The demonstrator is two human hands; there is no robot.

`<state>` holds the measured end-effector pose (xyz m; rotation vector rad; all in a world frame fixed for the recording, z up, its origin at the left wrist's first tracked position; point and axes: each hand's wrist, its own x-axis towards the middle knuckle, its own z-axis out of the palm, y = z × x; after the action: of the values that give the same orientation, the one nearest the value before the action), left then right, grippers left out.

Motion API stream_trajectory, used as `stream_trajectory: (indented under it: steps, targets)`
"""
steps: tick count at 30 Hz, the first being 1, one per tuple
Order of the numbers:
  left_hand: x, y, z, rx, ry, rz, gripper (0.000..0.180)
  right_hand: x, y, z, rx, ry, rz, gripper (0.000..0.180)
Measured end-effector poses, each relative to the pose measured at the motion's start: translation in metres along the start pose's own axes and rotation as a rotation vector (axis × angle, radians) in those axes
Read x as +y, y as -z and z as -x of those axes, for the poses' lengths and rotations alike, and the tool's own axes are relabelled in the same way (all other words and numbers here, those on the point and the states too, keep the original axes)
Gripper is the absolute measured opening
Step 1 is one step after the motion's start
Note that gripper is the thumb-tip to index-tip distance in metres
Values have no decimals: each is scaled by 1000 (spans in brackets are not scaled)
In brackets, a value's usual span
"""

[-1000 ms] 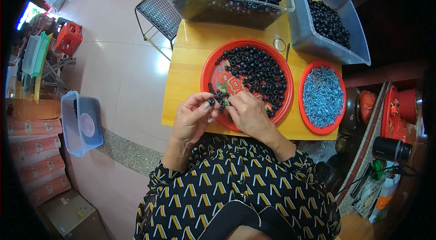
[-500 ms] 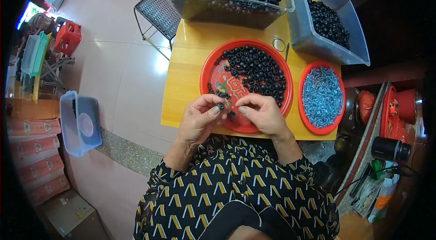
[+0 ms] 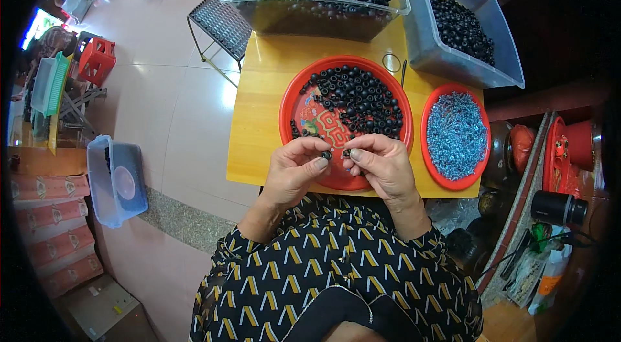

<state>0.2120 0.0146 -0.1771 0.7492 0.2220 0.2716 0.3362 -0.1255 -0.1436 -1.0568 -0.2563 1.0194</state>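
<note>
My left hand (image 3: 292, 172) is closed in a pinch, holding a small black hollow bead-like piece (image 3: 326, 155) between thumb and forefinger. Across from it, my right hand (image 3: 386, 172) pinches a tiny dark piece (image 3: 347, 153), too small to name. The two hands are a short gap apart, over the near side of a round red tray (image 3: 284, 99). In that tray lies a heap of round black hollow pieces (image 3: 363, 93), thickest toward the far right. Some smaller black pieces (image 3: 296, 129) lie along its left side.
Right of the tray, an oval red tray (image 3: 425, 127) holds shiny blue-clear small pieces (image 3: 457, 138). Clear plastic bins (image 3: 310, 15) (image 3: 446, 57) of black pieces stand behind. A ring (image 3: 391, 62) and thin dark tool (image 3: 403, 74) lie on the yellow table (image 3: 252, 135). A stool (image 3: 223, 19) stands left.
My right hand has turned slightly, and a small dark piece now shows at its fingertips. My left hand's black piece has shifted a little right. The whole view has shifted slightly.
</note>
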Motion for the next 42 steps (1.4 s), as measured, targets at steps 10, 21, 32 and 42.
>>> stream_trajectory:
  steps: [10,21,32,42]
  targets:
    - [-1,-1,2,-29,-45,-140,24,-5,-10,4,-8,-22,112,11]
    - [0,-3,-2,-74,-201,-398,19,-1,-10,3,-61,-7,146,11]
    - [3,-12,-1,-104,-353,-610,16,-5,-2,1,-279,-277,-120,20]
    - [8,-20,-12,-202,-435,-853,13,3,5,2,-289,-185,-94,13]
